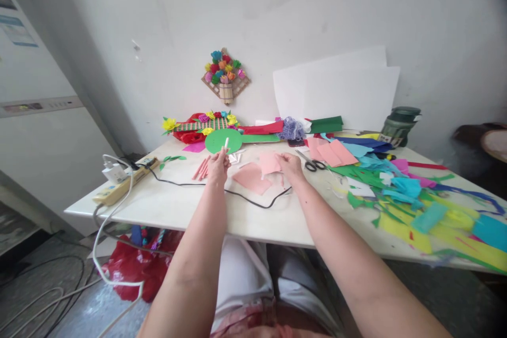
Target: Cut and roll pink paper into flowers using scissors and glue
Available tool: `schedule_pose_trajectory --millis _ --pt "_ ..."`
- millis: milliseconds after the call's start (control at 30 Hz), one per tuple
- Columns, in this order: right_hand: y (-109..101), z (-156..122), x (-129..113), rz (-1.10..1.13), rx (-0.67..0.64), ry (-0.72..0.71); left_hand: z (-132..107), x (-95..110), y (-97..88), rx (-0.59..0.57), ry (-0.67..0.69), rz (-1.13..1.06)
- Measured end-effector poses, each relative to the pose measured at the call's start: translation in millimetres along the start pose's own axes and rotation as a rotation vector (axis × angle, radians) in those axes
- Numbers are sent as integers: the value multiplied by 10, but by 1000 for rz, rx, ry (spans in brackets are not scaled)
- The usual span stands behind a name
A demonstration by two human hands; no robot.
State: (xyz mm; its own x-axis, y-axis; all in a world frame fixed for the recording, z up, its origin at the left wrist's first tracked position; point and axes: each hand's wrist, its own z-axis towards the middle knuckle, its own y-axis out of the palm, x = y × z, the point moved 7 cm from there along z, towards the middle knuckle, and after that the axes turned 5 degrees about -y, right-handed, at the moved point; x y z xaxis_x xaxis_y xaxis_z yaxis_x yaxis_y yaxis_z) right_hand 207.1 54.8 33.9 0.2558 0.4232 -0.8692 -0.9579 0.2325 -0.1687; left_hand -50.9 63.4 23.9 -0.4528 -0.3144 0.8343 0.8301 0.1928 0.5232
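My left hand [218,166] is closed around a short white stick [226,143], which stands upright out of the fingers. In my right hand [290,165] a small square of pink paper [270,163] is pinched by its right edge. Under that square, a larger pink paper piece [250,177] lies on the table. Several rolled pink paper sticks [202,168] rest just left of my left hand. A few more white sticks [235,158] lie to its right. Beyond the hands is a green paper disc [222,141] with a long green strip.
Black-handled scissors [315,165] and stacked pink paper [336,152] lie right of my right hand. Colourful paper scraps [420,216] cover the table's right side. A black cable [253,202] crosses in front, from a power strip [122,182]. A green bottle [401,125] stands back right.
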Motion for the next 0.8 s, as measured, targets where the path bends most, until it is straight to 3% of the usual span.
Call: schedule_pose_trajectory --millis 400,533,700,800 --pt "-4 110 272 44 38 41 -1 -74 43 -127 -7 -221" --pt "53 68 278 124 -1 79 -70 -124 202 -187 -65 -176" --pt "83 14 180 158 -43 85 -190 -248 530 -306 -145 -119" --pt "83 3 121 157 -67 81 -250 -333 598 -280 -115 -3"
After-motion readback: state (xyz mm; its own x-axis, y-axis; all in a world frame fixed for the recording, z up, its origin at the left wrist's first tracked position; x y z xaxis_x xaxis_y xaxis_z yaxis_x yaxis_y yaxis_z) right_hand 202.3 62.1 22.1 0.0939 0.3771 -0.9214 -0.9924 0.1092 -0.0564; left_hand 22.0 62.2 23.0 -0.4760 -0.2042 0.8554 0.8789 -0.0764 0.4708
